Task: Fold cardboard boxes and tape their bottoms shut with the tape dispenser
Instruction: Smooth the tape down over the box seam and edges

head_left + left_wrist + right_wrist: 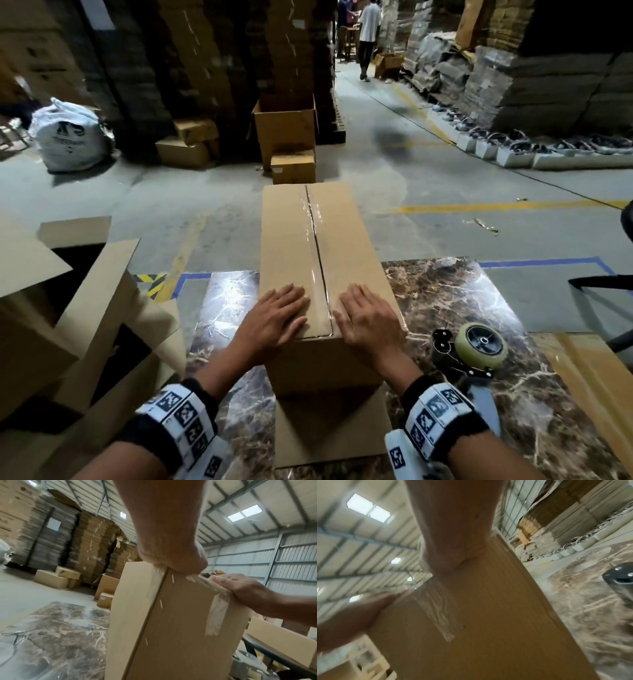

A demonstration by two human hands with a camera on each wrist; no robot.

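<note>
The cardboard box (308, 260) stood closed on the tabletop (445, 308), clear tape (317, 246) over its seam; left hand (279, 317) and right hand (368, 320) pressed flat, fingers straight, beside the tape dispenser (476, 349).

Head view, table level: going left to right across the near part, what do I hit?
Open empty boxes → left hand flat on the taped box → taped centre seam → right hand flat on that box → tape dispenser → flat cardboard.

Two hands pressing on a taped cardboard box

The left hand (171, 536) is filling the upper centre, pressing the cardboard box (171, 628); the right hand (240, 588) is resting at its right edge, above the tape strip (217, 615).
</note>
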